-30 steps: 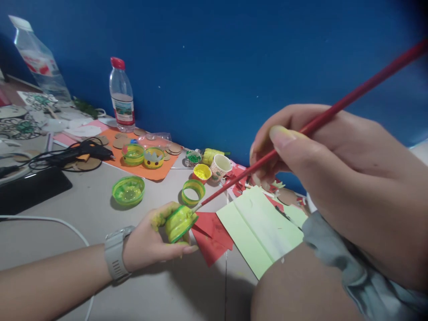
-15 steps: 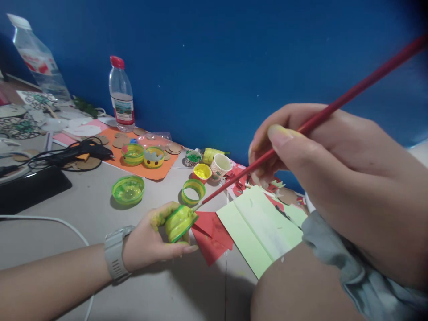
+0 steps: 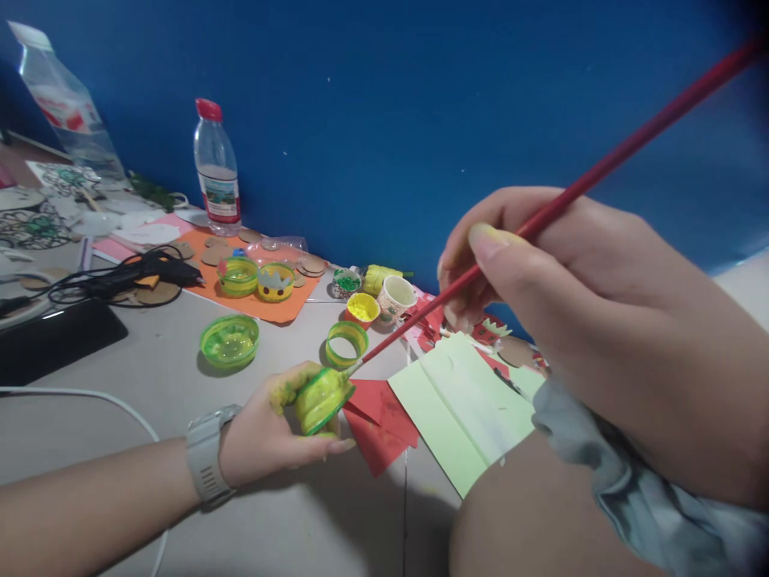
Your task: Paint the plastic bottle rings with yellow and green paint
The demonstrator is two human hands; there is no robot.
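My left hand [image 3: 273,421], with yellow paint on its fingers, grips a small cup-like piece [image 3: 321,401] painted yellow and green; it looks like a cut bottle bottom, tilted on its side. In my right hand [image 3: 553,280] is a long red paintbrush [image 3: 441,298], pinched between thumb and fingers. The brush tip touches the painted piece near its upper right edge. Just beyond stand a green-yellow ring [image 3: 347,324] and a paper cup of yellow paint [image 3: 362,309]. A painted bowl-shaped bottle bottom [image 3: 229,343] sits to the left.
Light green paper [image 3: 462,401] and red paper [image 3: 384,425] lie right of my left hand. A glue gun [image 3: 159,264] with its cable, a black phone [image 3: 60,340] and a white cable occupy the left. A red-capped bottle [image 3: 217,172] stands at the blue wall [image 3: 384,120].
My right hand and the brush shaft have shifted slightly left. The brush tip remains against the painted piece, and my left hand has barely moved.
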